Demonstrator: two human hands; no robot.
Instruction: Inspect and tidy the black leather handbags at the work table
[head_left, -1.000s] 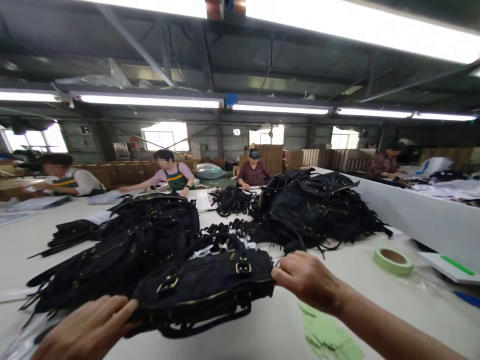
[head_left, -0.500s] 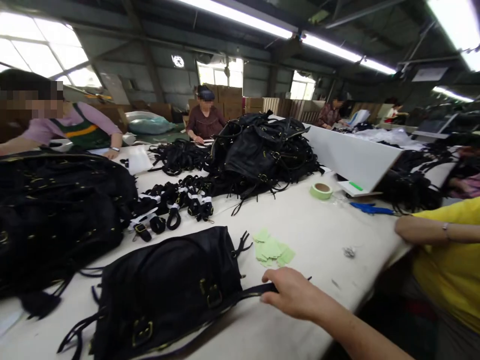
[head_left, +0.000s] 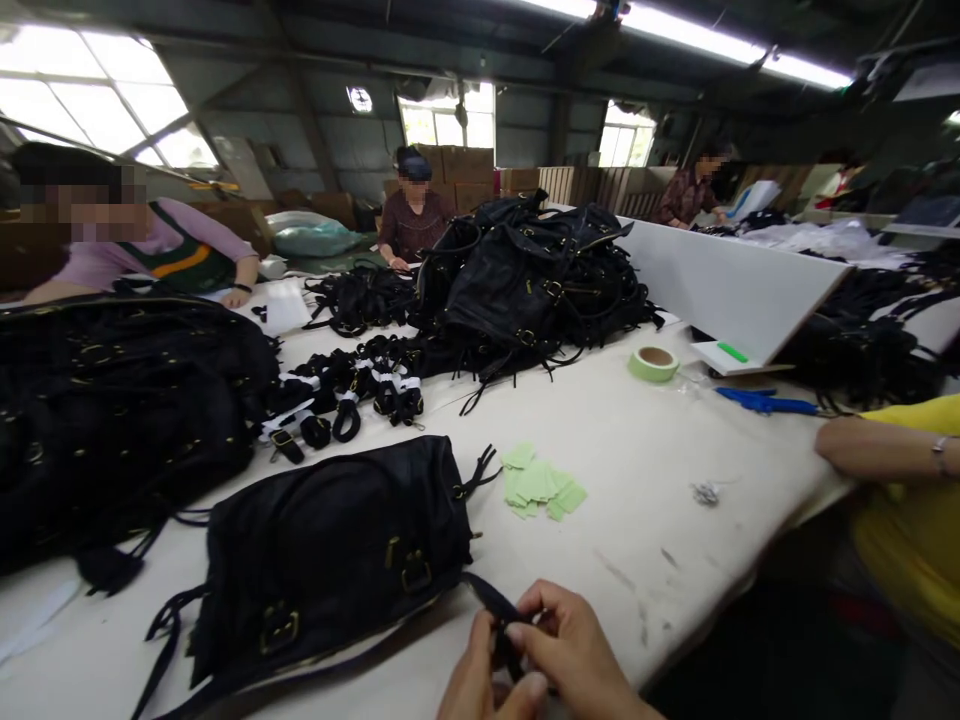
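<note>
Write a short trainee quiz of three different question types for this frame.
1. True or false: both hands pinch the black strap of the nearest black bag.
2. What lies just right of that bag? A) green paper tags B) scissors C) a cardboard box
3. Fill in: the green tape roll lies flat on the white ____.

Key: 1 true; 2 A; 3 table.
</note>
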